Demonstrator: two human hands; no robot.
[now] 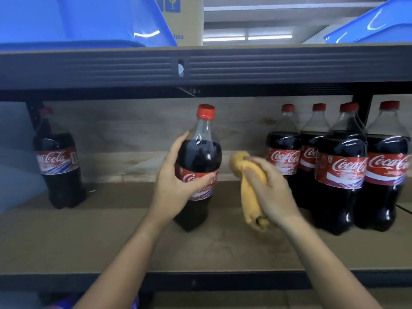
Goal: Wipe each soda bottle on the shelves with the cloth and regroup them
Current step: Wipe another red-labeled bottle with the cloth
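Observation:
A large cola bottle [200,152] with a red cap stands tilted slightly at the middle of the wooden shelf [111,237]. My left hand [176,181] grips it around the red label. My right hand [272,192] holds a bunched yellow cloth [249,197] just to the right of the bottle, a small gap apart from it. Several more cola bottles [341,170] stand grouped at the right of the shelf. A single cola bottle [59,166] stands alone at the far left.
A dark metal shelf beam [223,68] runs overhead, close above the bottle caps. Blue plastic bins [78,21] and a cardboard box [182,18] sit on the upper shelf. The shelf's dark front edge [223,282] lies below my forearms.

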